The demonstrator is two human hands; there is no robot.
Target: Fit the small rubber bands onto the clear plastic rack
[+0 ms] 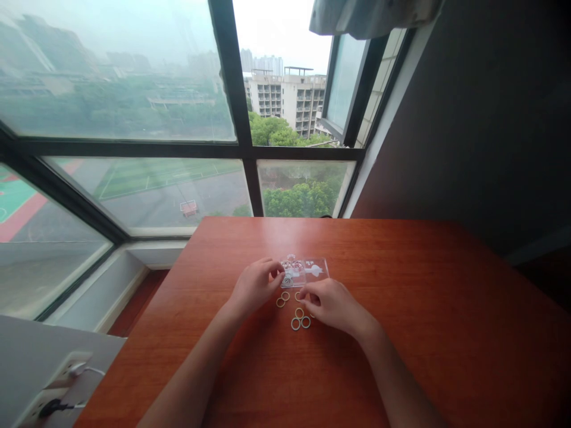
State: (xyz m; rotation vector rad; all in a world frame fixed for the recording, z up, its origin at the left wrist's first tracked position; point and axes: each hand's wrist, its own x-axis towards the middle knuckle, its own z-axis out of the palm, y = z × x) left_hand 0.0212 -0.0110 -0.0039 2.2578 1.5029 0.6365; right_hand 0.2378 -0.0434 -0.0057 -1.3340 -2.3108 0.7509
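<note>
left hand [256, 286] pinches the clear plastic parts sheet [314, 270] by its edge while right hand [329, 304] curls onto a small ring [298, 295], grip unclear, likely mid-way through freeing rings; next calls for a fine pinch.

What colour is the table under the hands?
The table is reddish-brown wood, seen best in the head view.

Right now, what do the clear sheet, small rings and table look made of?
Clear sheet: looks like transparent plastic, perhaps acrylic; the brown beneath shows through and the edges glint.
Small rings: pale, thin, matte; plastic or rubber, too small to tell.
Table: reddish-brown wood-grain top with a smooth satin sheen; could be veneer or laminate.
</note>
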